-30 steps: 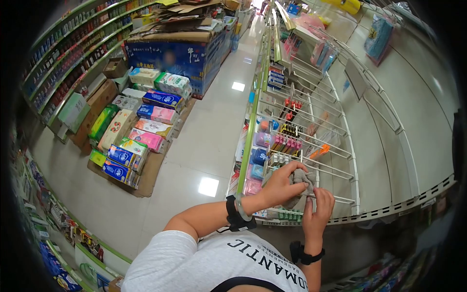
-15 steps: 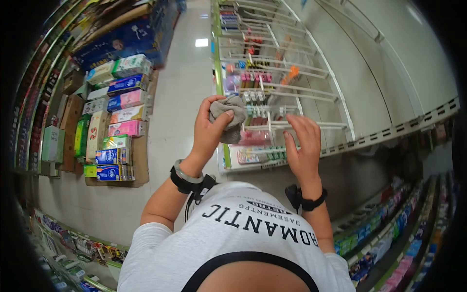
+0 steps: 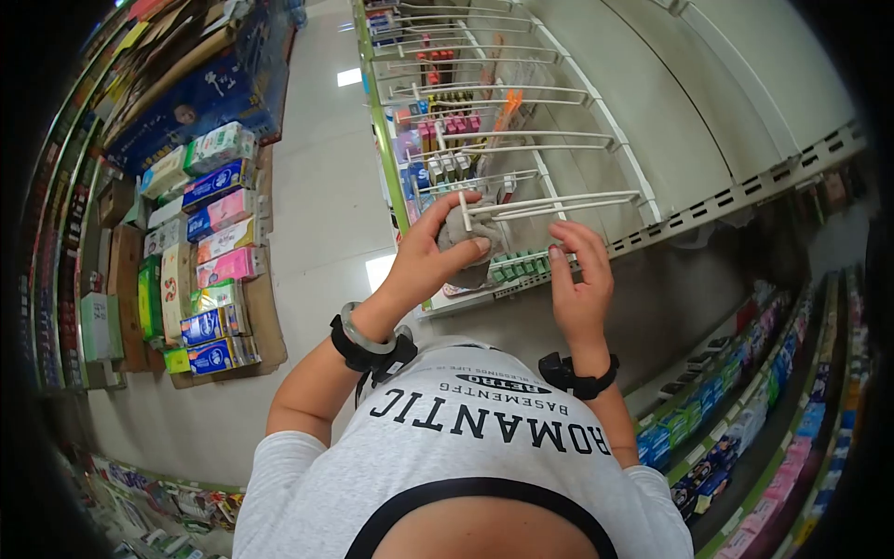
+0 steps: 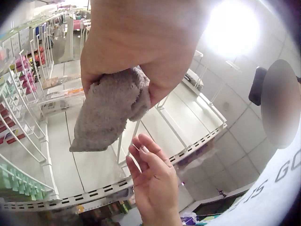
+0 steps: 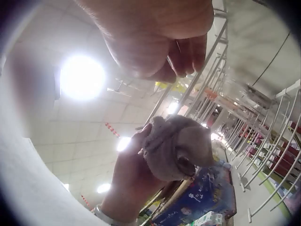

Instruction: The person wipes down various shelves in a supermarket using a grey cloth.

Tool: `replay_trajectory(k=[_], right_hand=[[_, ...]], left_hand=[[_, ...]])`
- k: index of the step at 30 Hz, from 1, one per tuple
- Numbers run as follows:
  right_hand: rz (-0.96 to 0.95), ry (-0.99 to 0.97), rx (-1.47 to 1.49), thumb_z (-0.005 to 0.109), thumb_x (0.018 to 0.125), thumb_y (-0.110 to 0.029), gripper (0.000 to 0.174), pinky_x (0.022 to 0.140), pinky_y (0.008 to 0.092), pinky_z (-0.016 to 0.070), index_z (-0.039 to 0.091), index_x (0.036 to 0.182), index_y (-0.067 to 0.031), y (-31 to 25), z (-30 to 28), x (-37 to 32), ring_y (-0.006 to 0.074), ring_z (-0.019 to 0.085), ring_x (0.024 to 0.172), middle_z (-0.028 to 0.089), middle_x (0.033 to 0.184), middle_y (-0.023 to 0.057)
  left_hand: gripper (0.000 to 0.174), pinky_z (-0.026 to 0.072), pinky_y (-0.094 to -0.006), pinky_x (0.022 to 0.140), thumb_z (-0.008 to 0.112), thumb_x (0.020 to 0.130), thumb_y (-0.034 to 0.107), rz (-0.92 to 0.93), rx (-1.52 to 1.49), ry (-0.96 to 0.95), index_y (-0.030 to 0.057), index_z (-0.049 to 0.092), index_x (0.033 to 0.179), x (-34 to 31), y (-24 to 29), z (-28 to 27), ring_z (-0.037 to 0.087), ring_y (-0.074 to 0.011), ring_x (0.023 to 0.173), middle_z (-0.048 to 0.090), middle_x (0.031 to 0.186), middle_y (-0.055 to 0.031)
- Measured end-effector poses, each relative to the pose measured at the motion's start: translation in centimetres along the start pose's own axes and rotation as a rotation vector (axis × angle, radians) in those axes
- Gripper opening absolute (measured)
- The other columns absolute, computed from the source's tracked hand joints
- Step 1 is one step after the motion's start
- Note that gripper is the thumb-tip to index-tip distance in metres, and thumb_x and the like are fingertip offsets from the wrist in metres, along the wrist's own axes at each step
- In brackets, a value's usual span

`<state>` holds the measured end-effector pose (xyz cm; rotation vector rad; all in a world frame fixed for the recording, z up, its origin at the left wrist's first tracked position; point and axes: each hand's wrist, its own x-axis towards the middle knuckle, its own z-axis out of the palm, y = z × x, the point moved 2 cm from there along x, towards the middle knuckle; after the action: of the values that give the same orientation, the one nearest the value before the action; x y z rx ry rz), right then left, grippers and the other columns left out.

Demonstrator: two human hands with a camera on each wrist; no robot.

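Observation:
A crumpled grey cloth [image 3: 468,244] is gripped in the left hand [image 3: 421,263], thumb on one side and fingers on the other, at the outer end of a white double-rod hook [image 3: 568,202]. In the left wrist view the cloth [image 4: 106,110] hangs down below that hand. The right hand [image 3: 581,279] is raised near the inner part of the same hook, fingers loosely bent and holding nothing; whether it touches the rod cannot be told. Seen from the right wrist, the cloth [image 5: 176,147] is bunched in the left hand [image 5: 129,176].
Rows of white hooks [image 3: 521,93] run along the rack, with small packaged goods [image 3: 452,126] below. A slotted metal rail [image 3: 745,177] edges the rack. Tissue packs [image 3: 219,238] lie on cardboard at the left; stocked shelves [image 3: 736,419] stand at the lower right.
The hands were together on the cloth, then parted. The left hand has since brought the cloth to the hook's outer end; the right hand stays close to the rack. The view has shifted.

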<state>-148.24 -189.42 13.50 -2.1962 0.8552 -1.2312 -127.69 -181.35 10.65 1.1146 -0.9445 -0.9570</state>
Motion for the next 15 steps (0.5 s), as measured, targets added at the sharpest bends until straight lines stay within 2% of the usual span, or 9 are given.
replay_trajectory(k=[5,7,8,10,14,15], right_hand=[[0.098,-0.056,0.023,0.065,0.087,0.001,0.023,0.092,0.0370,0.0514,0.072,0.109,-0.0036,1.6,0.2,-2.0,0.0298,0.065,0.106,0.068,0.114,0.0123],[0.114,-0.057,0.034,0.065,0.087,0.001,0.023,0.092,0.0373,0.0513,0.072,0.108,-0.0035,1.7,0.2,-2.1,0.0301,0.065,0.105,0.068,0.114,0.0123],[0.115,-0.060,0.027,0.065,0.087,0.001,0.023,0.092,0.0376,0.0512,0.072,0.108,-0.0035,1.7,0.2,-2.2,0.0303,0.065,0.105,0.068,0.113,0.0124],[0.116,-0.061,0.022,0.065,0.087,0.001,0.022,0.092,0.0378,0.0511,0.072,0.107,-0.0034,1.7,0.3,-2.2,0.0305,0.065,0.104,0.069,0.113,0.0124],[0.097,-0.048,0.017,0.064,0.086,0.002,0.023,0.092,0.0378,0.0509,0.072,0.107,-0.0033,1.8,0.3,-1.9,0.0308,0.065,0.104,0.069,0.112,0.0125],[0.097,-0.043,0.026,0.064,0.086,0.002,0.023,0.092,0.0379,0.0509,0.072,0.107,-0.0033,1.9,0.2,-2.1,0.0308,0.065,0.104,0.069,0.112,0.0124]], left_hand=[[0.053,0.0502,-0.0309,0.097,0.074,0.087,0.009,0.019,0.022,-0.010,0.0058,0.055,0.136,0.6,-0.5,0.8,0.061,-0.0148,0.112,0.064,0.122,-0.0067],[0.041,0.0518,-0.0297,0.091,0.075,0.085,0.007,0.127,0.237,0.093,0.0042,0.061,0.124,1.0,-0.7,1.0,0.062,-0.0139,0.107,0.064,0.118,-0.0058],[0.041,0.0518,-0.0297,0.091,0.075,0.085,0.007,0.131,0.240,0.091,0.0042,0.061,0.124,1.2,-1.0,1.0,0.062,-0.0139,0.107,0.064,0.118,-0.0058],[0.032,0.0521,-0.0283,0.085,0.076,0.085,0.006,0.275,0.383,0.124,0.0032,0.063,0.114,1.5,-1.1,1.0,0.062,-0.0122,0.100,0.064,0.115,-0.0049],[0.030,0.0514,-0.0274,0.083,0.076,0.084,0.006,0.307,0.397,0.118,0.0034,0.063,0.111,1.7,-1.4,0.8,0.062,-0.0116,0.098,0.064,0.116,-0.0062],[0.032,0.0512,-0.0267,0.083,0.076,0.084,0.006,0.193,0.275,0.122,0.0041,0.063,0.113,1.4,-1.8,0.7,0.062,-0.0115,0.098,0.064,0.117,-0.0065]])
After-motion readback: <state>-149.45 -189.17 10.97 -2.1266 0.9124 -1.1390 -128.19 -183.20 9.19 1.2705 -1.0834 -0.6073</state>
